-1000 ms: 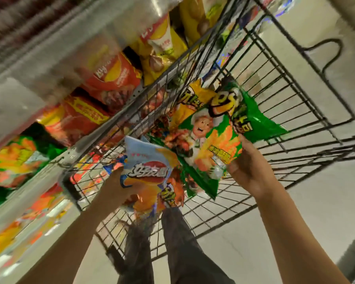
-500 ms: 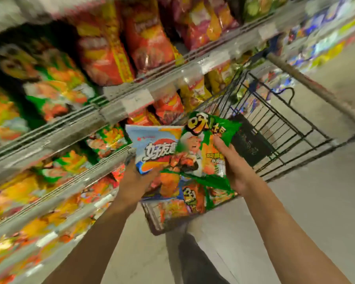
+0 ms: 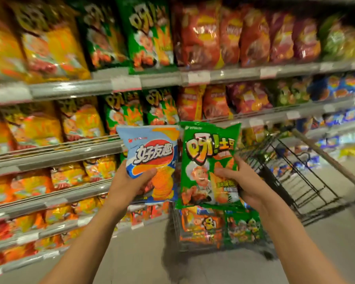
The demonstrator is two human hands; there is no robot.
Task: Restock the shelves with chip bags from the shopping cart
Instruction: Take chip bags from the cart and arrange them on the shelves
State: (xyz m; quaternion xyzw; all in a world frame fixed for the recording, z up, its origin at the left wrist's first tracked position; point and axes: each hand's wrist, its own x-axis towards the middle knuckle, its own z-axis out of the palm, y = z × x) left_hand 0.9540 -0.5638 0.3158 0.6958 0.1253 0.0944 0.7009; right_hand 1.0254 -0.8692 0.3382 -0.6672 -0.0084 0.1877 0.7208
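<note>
At frame centre, the left hand [image 3: 131, 182] grips a blue bag [image 3: 150, 154] and the right hand [image 3: 241, 181] a green bag [image 3: 207, 160], fingers curled round each, above the cart [image 3: 285, 181], before the shelves [image 3: 70, 89].

Shelves [image 3: 160, 82] left, cart [image 3: 291, 181] right, two bags [image 3: 152, 160] held between

Setting: a shop, snack aisle of a supermarket. Evidence: tiered metal shelves [image 3: 172, 78] ran from 9 to 2 o'clock, packed with rows of chip bags [image 3: 203, 37] in orange, green and red; price-label strips [image 3: 126, 83] lined the shelf edges; a black wire shopping cart [image 3: 295, 181] stood at 4 o'clock on a pale floor [image 3: 326, 253].
</note>
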